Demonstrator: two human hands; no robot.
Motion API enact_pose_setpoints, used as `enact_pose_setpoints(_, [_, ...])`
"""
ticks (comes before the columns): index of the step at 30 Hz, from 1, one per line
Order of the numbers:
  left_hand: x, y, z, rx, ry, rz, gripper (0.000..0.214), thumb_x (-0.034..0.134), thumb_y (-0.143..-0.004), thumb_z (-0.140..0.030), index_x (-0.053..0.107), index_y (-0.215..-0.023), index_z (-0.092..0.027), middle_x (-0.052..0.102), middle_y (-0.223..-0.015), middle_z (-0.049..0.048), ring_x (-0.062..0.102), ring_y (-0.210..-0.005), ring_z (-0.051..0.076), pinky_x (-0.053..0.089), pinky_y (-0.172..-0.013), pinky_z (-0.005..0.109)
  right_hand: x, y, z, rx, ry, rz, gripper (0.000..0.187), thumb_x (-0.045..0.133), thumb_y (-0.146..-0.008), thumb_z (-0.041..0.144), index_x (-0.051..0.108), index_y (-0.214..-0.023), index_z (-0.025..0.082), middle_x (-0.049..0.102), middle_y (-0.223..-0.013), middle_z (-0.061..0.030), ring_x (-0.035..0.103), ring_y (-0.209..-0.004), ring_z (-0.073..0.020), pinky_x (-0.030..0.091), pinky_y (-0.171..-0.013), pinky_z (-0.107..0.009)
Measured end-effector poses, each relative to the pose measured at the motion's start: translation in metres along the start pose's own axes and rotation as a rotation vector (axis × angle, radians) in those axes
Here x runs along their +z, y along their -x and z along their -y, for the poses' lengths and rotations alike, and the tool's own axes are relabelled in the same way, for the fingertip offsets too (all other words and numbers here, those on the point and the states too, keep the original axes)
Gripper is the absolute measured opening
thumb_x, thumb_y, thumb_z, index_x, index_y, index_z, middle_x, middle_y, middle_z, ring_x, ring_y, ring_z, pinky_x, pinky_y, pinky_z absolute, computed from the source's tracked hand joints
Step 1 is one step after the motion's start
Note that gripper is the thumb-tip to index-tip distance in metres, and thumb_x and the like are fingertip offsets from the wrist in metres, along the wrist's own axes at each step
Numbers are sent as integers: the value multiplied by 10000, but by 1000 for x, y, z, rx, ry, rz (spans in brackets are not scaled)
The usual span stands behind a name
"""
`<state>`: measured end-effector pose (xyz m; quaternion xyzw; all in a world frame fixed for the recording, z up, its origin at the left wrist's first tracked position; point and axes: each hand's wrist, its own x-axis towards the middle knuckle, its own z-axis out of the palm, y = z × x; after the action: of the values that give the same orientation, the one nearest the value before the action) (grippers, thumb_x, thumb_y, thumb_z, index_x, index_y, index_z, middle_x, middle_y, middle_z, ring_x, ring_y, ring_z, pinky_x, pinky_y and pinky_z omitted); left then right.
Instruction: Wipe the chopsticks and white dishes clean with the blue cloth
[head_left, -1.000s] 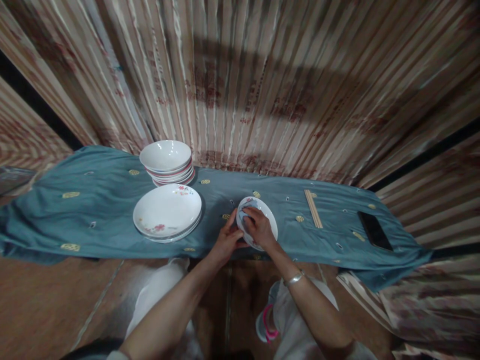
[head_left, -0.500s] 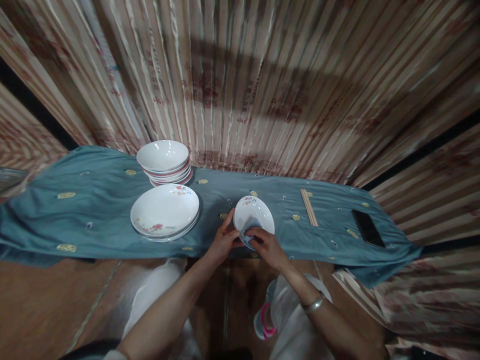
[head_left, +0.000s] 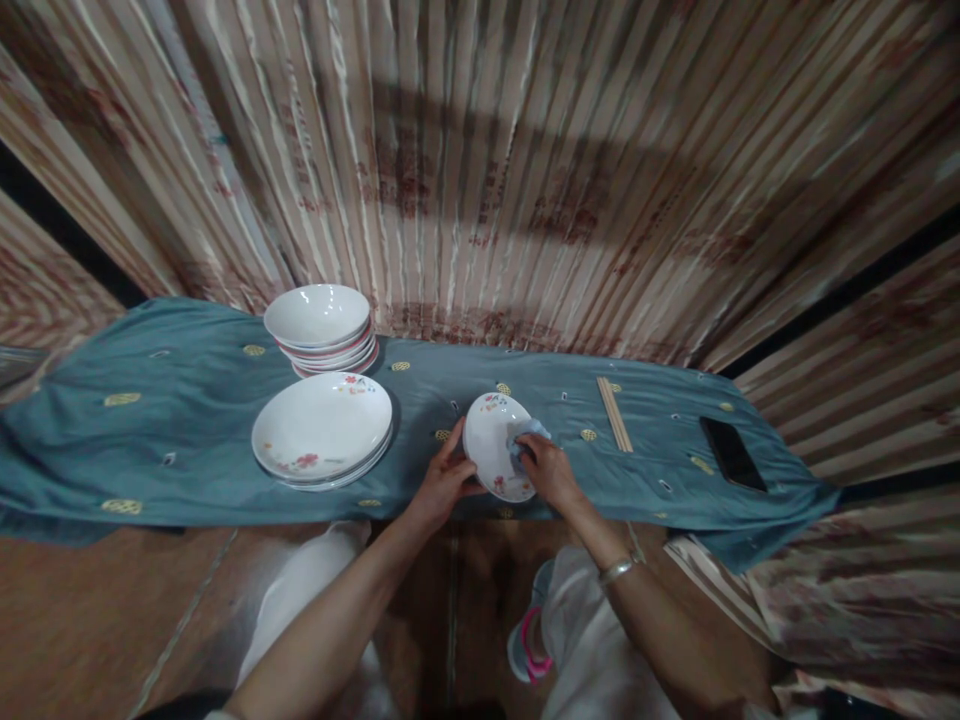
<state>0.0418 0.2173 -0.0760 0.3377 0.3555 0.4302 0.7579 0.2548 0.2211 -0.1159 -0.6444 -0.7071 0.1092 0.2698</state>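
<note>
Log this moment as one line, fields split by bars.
left hand: holding dish at left rim | right hand: holding cloth at right rim | stacked: plates, bowls | rightward: chopsticks, phone

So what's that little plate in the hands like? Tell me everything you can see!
The little plate is round, white and glossy, like ceramic, with small flowers near its far and near edges, red ones among them. It's over the front part of the blue-green tablecloth; whether it rests there or is lifted slightly, I can't tell. The left hand holds its left edge, and the right hand has a light-blue cloth at its right side.
</note>
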Motion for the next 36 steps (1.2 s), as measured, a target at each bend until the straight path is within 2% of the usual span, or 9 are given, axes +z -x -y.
enact_pose_setpoints(7, [2,1,-2,-15,4,-18,970,671,-651,-145,253,-1517,-275,673,-1148,67,635,-823,179,585,-654,320,21,-28,7,-13,-45,-138,327,457,-830,141,684,-1061,186,698,-1102,-95,636,-1045,-228,482,-974,-361])
enact_pose_setpoints(13, [2,1,-1,-18,20,-12,965,670,-652,-133,263,-1512,-294,690,-998,25,625,-756,146,590,-676,329,26,-28,30,-92,-94,-160,342,439,-863,180,681,-1106,185,675,-1170,-103,596,-1126,-233,438,-1038,-387])
enact_pose_setpoints(19, [-1,1,0,-4,30,-11,959,692,-658,-162,269,-1511,-274,675,-878,1,604,-710,131,580,-670,318,19,-7,65,-144,-275,-64,307,464,-846,178,674,-1070,193,670,-1154,-95,599,-1100,-218,446,-1014,-374])
enact_pose_setpoints(25, [-3,1,1,1,14,-6,982,707,-646,-192,257,-1516,-258,680,-974,37,616,-793,167,560,-660,301,15,3,83,-63,-482,-14,282,479,-793,173,665,-995,231,697,-1048,-38,634,-1001,-184,485,-932,-326])
enact_pose_setpoints(31, [-1,1,0,-3,-12,-9,964,689,-662,-191,252,-1518,-262,676,-1007,44,609,-769,163,561,-678,328,20,-22,87,40,-501,-94,244,523,-784,229,655,-988,216,702,-1015,-44,655,-915,-191,507,-890,-329])
enact_pose_setpoints(36, [-1,2,-1,6,-11,34,980,668,-661,-189,216,-1529,-250,681,-977,44,618,-779,185,564,-716,377,19,-55,74,46,-311,-174,217,528,-799,197,645,-980,195,693,-993,-66,647,-899,-205,502,-883,-349])
